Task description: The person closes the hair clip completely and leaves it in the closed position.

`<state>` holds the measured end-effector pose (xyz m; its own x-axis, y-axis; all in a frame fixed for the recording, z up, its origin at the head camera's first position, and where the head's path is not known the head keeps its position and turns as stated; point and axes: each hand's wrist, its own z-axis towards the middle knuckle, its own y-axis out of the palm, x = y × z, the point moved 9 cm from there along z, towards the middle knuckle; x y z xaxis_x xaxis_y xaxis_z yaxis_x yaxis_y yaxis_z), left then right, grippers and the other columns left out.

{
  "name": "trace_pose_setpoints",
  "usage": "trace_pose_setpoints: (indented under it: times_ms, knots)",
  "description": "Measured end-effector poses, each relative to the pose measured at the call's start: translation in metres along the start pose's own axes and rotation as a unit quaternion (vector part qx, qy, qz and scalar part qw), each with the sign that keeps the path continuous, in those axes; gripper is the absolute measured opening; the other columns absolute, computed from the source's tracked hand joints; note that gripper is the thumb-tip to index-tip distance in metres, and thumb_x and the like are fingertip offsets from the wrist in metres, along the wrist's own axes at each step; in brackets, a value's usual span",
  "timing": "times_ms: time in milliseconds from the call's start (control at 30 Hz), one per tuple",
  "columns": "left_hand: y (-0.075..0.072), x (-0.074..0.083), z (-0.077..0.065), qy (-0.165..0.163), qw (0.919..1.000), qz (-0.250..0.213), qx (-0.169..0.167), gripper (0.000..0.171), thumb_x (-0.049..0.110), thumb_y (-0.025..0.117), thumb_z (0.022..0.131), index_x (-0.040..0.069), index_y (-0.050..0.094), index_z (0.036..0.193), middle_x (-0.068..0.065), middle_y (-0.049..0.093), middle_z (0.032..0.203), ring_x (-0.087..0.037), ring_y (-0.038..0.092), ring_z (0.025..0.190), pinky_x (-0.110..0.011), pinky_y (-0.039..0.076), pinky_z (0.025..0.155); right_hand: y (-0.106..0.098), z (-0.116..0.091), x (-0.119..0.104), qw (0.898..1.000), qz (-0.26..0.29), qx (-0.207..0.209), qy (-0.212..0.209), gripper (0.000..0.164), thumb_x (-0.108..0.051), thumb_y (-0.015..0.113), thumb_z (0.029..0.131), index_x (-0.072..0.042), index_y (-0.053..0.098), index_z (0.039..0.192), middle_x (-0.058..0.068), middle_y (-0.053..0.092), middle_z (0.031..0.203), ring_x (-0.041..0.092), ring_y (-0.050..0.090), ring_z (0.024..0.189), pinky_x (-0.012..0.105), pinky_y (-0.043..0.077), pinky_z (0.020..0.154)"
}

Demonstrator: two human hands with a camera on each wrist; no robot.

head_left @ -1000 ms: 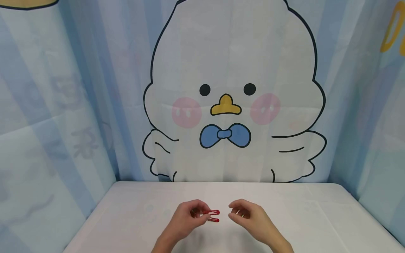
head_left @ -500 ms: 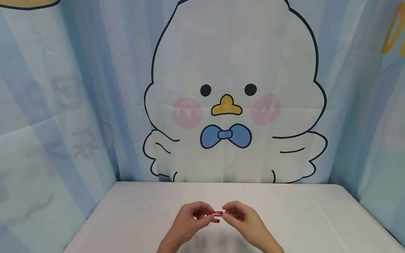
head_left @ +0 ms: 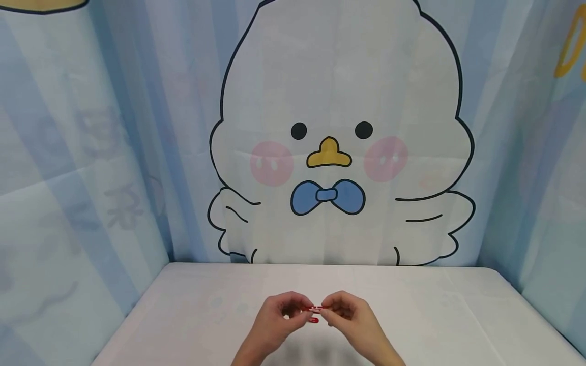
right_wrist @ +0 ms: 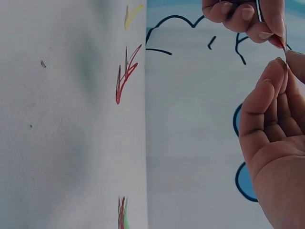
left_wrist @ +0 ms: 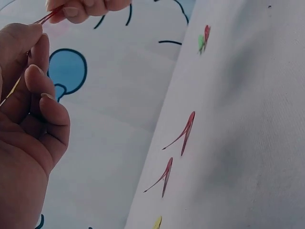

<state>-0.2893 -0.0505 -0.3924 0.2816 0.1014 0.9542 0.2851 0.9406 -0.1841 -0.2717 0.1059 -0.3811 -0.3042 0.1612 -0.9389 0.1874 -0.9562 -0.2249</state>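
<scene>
Both hands meet over the table. My left hand (head_left: pixel 270 324) pinches a red snap hair clip (head_left: pixel 315 309) between thumb and forefinger. The thumb and forefinger of my right hand (head_left: pixel 356 324) pinch its other end. In the left wrist view this clip (left_wrist: pixel 49 17) looks thin, seen edge-on, and fingers cover much of it. A thin shiny strip (right_wrist: pixel 259 10) shows along the left hand in the right wrist view; its kind is unclear. Below the hands lies another red clip (head_left: pixel 313 320). The left wrist view shows two splayed red clips, one farther (left_wrist: pixel 188 132) and one nearer (left_wrist: pixel 165 176).
A yellow clip (right_wrist: pixel 132 17) lies on the white table (head_left: pixel 439 315) beside the red ones. At the other end of the row, a red clip and a green clip (left_wrist: pixel 200 44) lie together. Printed curtains (head_left: pixel 339 91) enclose the table's back and sides.
My right hand has moved left, and its fingertips have closed on the clip's free end. My left hand has shifted slightly right with the clip.
</scene>
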Motion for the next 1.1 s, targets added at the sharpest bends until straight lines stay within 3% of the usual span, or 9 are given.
trace_pose_setpoints:
  times_ms: [133,300,667,900,1100]
  knots:
    - [0.0014,-0.0005,-0.0017,0.005,0.9998,-0.015,-0.006,0.013,0.000,0.071,0.090,0.004,0.074,0.102,0.003,0.071,0.090,-0.010,0.059,0.071,-0.021,0.047,0.062,-0.0008,-0.0003,0.0020,1.000,0.005,0.006,0.013,0.016,-0.011,0.073,0.093,0.001,0.068,0.101,0.006,0.067,0.084,0.012,0.061,0.070,0.026,0.051,0.066]
    - [0.0013,-0.0015,-0.0013,0.006,0.9996,-0.028,-0.005,0.016,0.006,0.074,0.090,0.002,0.074,0.105,0.001,0.071,0.091,-0.011,0.058,0.073,-0.022,0.048,0.063,-0.0047,-0.0008,0.0013,1.000,0.002,0.015,0.012,0.014,-0.011,0.073,0.093,0.000,0.068,0.100,0.009,0.068,0.085,0.013,0.061,0.071,0.027,0.050,0.066]
    - [0.0021,-0.0091,-0.0020,-0.017,0.9963,-0.082,0.019,0.016,0.011,0.073,0.093,0.000,0.073,0.105,-0.008,0.071,0.094,-0.018,0.065,0.080,-0.025,0.055,0.073,-0.0084,-0.0032,0.0024,0.999,0.001,0.035,0.017,0.014,-0.010,0.073,0.093,0.001,0.068,0.100,0.006,0.067,0.086,0.013,0.061,0.072,0.026,0.052,0.067]
    - [0.0017,-0.0097,-0.0003,-0.024,0.9950,-0.084,0.049,0.014,0.009,0.073,0.092,-0.001,0.071,0.102,-0.006,0.070,0.091,-0.017,0.063,0.079,-0.025,0.055,0.072,-0.0086,-0.0015,0.0009,0.998,0.003,0.056,0.017,0.011,-0.007,0.073,0.092,0.001,0.068,0.098,0.008,0.066,0.088,0.014,0.061,0.075,0.026,0.052,0.068]
    - [-0.0016,-0.0074,-0.0012,-0.018,0.9950,-0.082,0.054,0.013,0.006,0.073,0.091,-0.003,0.071,0.100,-0.007,0.070,0.089,-0.015,0.064,0.078,-0.025,0.055,0.072,-0.0054,0.0001,0.0011,0.998,0.007,0.061,0.020,0.011,-0.006,0.074,0.091,0.001,0.068,0.098,0.009,0.066,0.088,0.015,0.061,0.075,0.026,0.052,0.068]
